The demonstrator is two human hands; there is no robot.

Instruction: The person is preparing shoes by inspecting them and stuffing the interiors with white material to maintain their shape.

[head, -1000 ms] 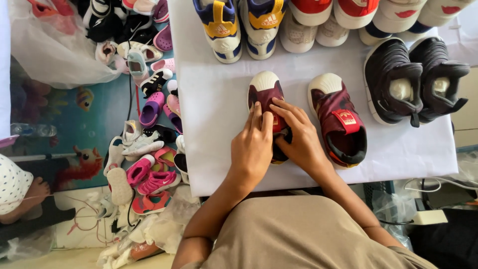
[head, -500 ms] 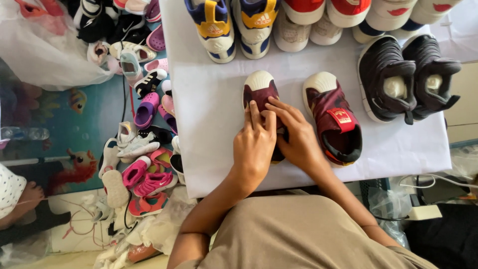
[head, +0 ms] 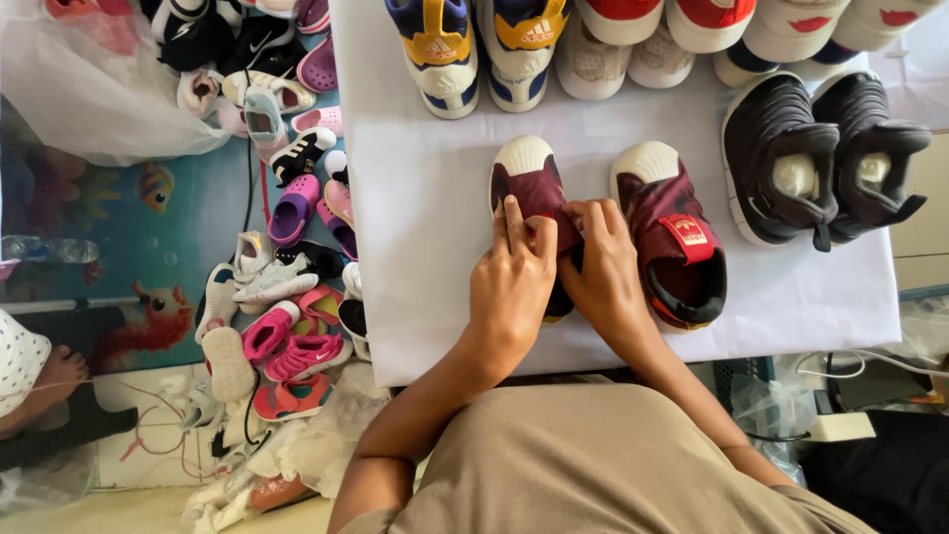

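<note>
Both hands hide the rear half of the left maroon shoe (head: 529, 188); left hand (head: 511, 287) and right hand (head: 601, 272) fingers pinch its upper, beside the matching maroon shoe (head: 672, 232) on the bench (head: 425, 247).

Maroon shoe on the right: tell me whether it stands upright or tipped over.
Upright. The maroon shoe rests sole-down on the white tabletop, its opening and red strap facing up, white toe cap pointing away from the person.

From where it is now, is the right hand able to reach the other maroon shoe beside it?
Probably yes: the right hand rests right beside the second maroon shoe, with nothing lying between them on the white table.
</note>
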